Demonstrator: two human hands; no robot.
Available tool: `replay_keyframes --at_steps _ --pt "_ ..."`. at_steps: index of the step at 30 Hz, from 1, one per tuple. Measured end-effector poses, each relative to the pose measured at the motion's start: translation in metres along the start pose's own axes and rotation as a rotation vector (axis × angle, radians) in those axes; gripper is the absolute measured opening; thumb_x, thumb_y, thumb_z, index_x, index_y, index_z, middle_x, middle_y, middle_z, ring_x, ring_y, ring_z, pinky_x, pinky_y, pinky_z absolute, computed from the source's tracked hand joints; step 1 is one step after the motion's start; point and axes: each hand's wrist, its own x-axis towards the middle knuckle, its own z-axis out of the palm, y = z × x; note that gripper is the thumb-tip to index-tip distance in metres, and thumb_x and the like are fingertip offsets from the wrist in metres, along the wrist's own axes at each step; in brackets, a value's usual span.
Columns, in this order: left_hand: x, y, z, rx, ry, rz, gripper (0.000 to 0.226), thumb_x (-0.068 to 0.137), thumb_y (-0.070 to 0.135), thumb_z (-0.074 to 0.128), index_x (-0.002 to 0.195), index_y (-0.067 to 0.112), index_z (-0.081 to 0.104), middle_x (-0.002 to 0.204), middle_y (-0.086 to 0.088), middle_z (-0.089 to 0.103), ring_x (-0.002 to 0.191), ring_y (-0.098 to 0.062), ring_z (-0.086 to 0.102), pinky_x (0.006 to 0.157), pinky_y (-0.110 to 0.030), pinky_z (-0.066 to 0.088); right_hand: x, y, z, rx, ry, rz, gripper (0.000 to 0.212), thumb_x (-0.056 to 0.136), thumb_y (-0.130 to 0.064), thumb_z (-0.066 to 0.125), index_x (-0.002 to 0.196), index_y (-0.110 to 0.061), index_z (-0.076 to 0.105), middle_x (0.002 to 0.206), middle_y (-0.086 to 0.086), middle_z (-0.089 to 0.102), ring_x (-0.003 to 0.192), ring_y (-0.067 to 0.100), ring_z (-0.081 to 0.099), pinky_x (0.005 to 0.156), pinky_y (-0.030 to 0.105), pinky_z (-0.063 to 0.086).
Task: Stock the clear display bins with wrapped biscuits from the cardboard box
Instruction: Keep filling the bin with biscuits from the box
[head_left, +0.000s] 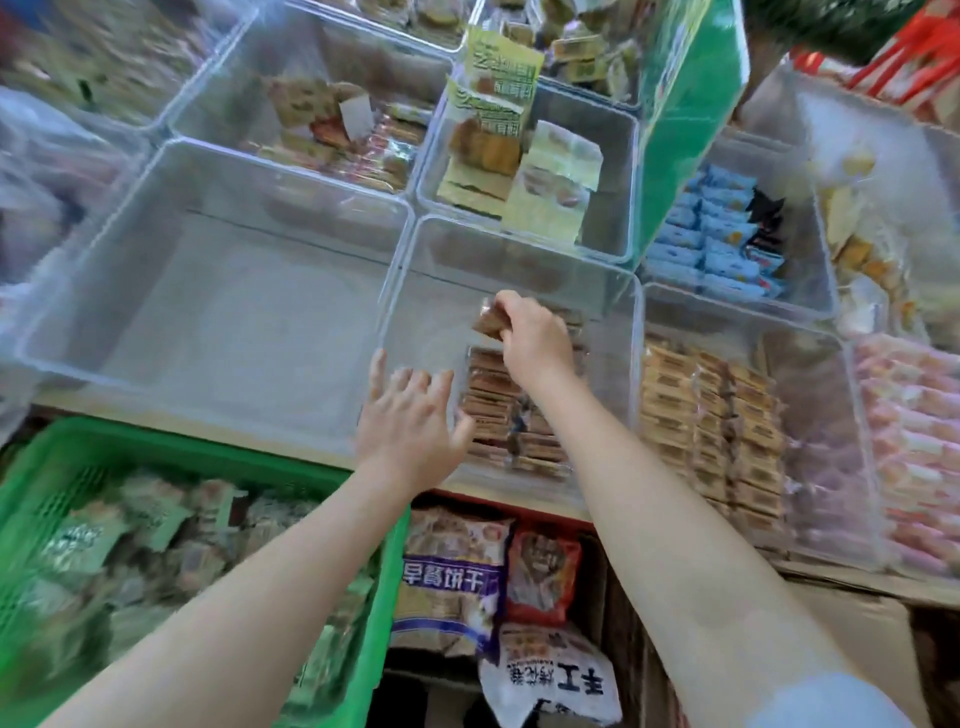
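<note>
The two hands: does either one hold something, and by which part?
The right hand pinches a brown wrapped biscuit by its right end, above the clear bin. The left hand is open and holds nothing.

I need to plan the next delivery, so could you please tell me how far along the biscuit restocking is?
Done: rows of brown wrapped biscuits already line the right side of the front middle bin. In hand: the right hand grips another packet above those rows, while the left hand reaches in open. Left: that bin's left side and the big bin beside it look bare.
</note>
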Motion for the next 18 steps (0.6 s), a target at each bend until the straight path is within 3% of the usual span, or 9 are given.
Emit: replay_keyframes --at_steps 3,6,10,13,15,18 --pt "0.000 0.000 0.000 -0.005 -0.003 0.005 0.053 0.087 0.047 0.030 0.113 0.016 0.065 0.102 -0.007 0.071 0.107 -0.029 0.060 0.123 -0.053 0.007 0.005 0.008 0.021 -0.170 -0.160 -0.005 0.041 0.092 -0.001 0.051 0.129 -0.016 0.055 0.126 0.011 0.061 0.118 0.034 0.056 0.095 0.039 0.041" --pt "0.000 0.000 -0.002 -0.012 -0.038 -0.007 0.051 0.087 0.046 0.025 0.110 0.018 0.061 0.098 -0.006 0.070 0.105 -0.028 0.058 0.123 -0.052 0.004 0.002 0.011 0.033 -0.182 -0.233 0.006 0.051 0.092 0.001 0.044 0.140 -0.015 0.050 0.137 0.012 0.056 0.129 0.033 0.049 0.107 0.041 0.036" --pt "0.000 0.001 -0.006 -0.017 -0.087 -0.024 0.049 0.089 0.046 0.025 0.112 0.019 0.058 0.102 -0.003 0.069 0.109 -0.026 0.055 0.123 -0.050 -0.004 -0.011 0.009 0.043 -0.401 -0.287 -0.035 0.063 0.099 -0.010 0.034 0.160 -0.015 0.017 0.164 0.009 0.023 0.151 0.027 0.016 0.121 0.050 0.016" --pt "0.001 0.001 -0.009 -0.012 -0.096 -0.027 0.046 0.091 0.046 0.028 0.114 0.019 0.058 0.104 -0.003 0.069 0.111 -0.026 0.054 0.123 -0.050 -0.006 -0.014 0.004 0.039 -0.426 -0.370 -0.006 0.068 0.101 -0.011 0.030 0.162 -0.017 0.002 0.169 0.006 0.009 0.155 0.026 0.006 0.122 0.051 0.013" --pt "0.000 0.001 -0.009 -0.018 -0.092 -0.026 0.042 0.092 0.045 0.031 0.111 0.020 0.059 0.103 -0.003 0.069 0.111 -0.026 0.054 0.123 -0.049 -0.006 -0.011 -0.001 0.031 -0.378 -0.400 0.008 0.071 0.097 -0.008 0.035 0.162 -0.017 0.006 0.168 0.006 0.012 0.155 0.026 0.007 0.123 0.050 0.013" --pt "0.001 -0.001 -0.006 -0.010 -0.060 -0.024 0.040 0.093 0.045 0.032 0.106 0.020 0.061 0.103 -0.003 0.070 0.111 -0.025 0.055 0.122 -0.049 -0.005 -0.024 -0.003 0.013 -0.260 -0.412 0.015 0.063 0.096 -0.006 0.035 0.158 -0.016 0.028 0.165 0.005 0.025 0.152 0.022 0.016 0.124 0.047 0.013"
